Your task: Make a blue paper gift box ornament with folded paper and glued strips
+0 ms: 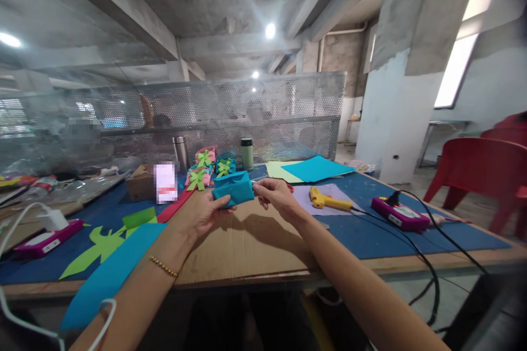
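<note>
My left hand [206,209] grips a small turquoise felt pouch [234,190] by its left side, thumb on the front. The pouch is held above the brown cardboard sheet [255,236]. At its right edge, my right hand [272,194] is closed in a pinch. A small thin dark piece shows at those fingertips, too little to name. Beyond the pouch sit pink gift bags [197,178] with green felt bows, and a blue bag [224,166] with a similar bow. A yellow glue gun [327,200] lies to the right on a lilac felt sheet [302,197].
Purple power strips [399,214] stand at both sides, with cables trailing over the table edge. Green felt cut-outs [101,244] and a long blue felt strip [119,269] lie left. A steel flask [180,152], a green bottle [246,154] and blue felt sheets [317,167] are behind.
</note>
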A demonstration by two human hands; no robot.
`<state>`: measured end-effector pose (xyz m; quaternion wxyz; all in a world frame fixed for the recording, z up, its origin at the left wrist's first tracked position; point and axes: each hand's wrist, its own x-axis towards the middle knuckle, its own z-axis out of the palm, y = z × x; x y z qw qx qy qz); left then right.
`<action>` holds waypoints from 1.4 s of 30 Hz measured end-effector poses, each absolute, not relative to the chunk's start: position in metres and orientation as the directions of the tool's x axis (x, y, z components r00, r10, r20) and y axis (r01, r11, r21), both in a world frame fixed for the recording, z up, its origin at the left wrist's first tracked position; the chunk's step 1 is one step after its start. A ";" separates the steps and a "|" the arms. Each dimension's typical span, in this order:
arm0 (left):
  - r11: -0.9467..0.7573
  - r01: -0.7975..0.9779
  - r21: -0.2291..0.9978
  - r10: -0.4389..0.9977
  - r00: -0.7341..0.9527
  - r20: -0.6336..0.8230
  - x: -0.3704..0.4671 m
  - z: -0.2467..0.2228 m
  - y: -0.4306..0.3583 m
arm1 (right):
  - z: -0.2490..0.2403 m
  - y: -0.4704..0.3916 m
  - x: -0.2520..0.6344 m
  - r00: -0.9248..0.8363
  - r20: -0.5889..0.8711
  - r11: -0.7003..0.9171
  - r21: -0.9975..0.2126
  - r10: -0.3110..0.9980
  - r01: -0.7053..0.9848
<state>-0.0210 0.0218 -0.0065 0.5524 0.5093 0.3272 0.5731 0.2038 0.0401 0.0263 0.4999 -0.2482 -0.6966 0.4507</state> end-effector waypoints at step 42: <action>-0.135 -0.419 0.898 0.966 0.146 0.213 -0.019 -0.003 0.020 | 0.027 0.036 0.204 -0.517 0.363 0.334 -0.930 0.775 -0.152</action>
